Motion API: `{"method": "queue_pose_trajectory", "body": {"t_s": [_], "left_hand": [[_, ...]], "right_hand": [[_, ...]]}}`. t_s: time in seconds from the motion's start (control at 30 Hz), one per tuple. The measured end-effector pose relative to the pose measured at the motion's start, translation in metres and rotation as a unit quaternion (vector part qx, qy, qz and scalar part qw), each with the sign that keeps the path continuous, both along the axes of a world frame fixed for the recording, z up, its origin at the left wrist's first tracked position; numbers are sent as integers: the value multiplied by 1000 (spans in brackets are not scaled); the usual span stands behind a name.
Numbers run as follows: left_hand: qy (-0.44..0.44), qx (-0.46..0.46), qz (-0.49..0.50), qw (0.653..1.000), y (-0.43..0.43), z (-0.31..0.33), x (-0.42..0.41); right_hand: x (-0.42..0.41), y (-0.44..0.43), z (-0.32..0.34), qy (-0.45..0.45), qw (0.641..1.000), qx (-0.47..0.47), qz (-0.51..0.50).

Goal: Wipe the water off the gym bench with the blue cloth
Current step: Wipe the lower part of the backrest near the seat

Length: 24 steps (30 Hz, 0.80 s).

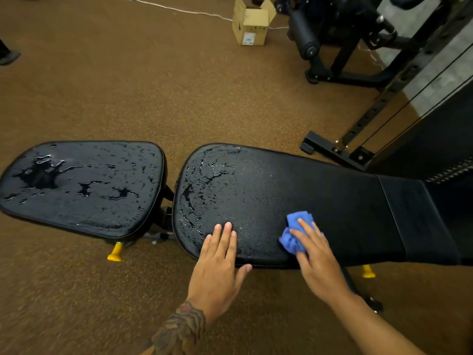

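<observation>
The black gym bench has two pads. Its long back pad (332,201) is dry and matte on the right, with water beads (202,185) along its left end. The separate seat pad (82,185) on the left carries puddles of water (41,175). My right hand (317,262) presses the bunched blue cloth (294,234) onto the back pad near its front edge. Flat on the same pad, to the left of the cloth, rests my left hand (220,267), fingers together and thumb over the edge, holding nothing.
Brown speckled floor surrounds the bench. Yellow knobs (115,252) stick out under the bench. A black rack with cables (384,103) stands behind on the right, another black machine (332,34) behind it. An open cardboard box (252,24) and a white cord (179,10) lie beyond.
</observation>
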<state>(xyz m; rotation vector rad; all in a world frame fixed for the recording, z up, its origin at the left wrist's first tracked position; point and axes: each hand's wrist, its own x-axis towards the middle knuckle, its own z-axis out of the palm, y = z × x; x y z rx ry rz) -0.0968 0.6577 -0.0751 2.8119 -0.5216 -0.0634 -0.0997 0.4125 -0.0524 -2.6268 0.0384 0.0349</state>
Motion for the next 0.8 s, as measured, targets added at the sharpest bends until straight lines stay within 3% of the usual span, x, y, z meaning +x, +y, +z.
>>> {"method": "queue_pose_trajectory", "body": {"t_s": [0.1,0.2,0.33,0.57,0.8], "left_hand": [[6,-1,1,1000,-1,-2,0],[10,0,1,1000,-2,-2,1],[6,5,-1,1000,-1,-1,1],[4,25,4,1000,-2,0,1],[6,16,4,1000,-2,2,1]], "right_hand": [[37,34,-2,-2,999,2,-36],[39,68,1,4,997,3,72],[15,48,7,-8,986,20,168],[72,43,0,0,999,19,44],[31,48,-1,-27,969,8,247]]}}
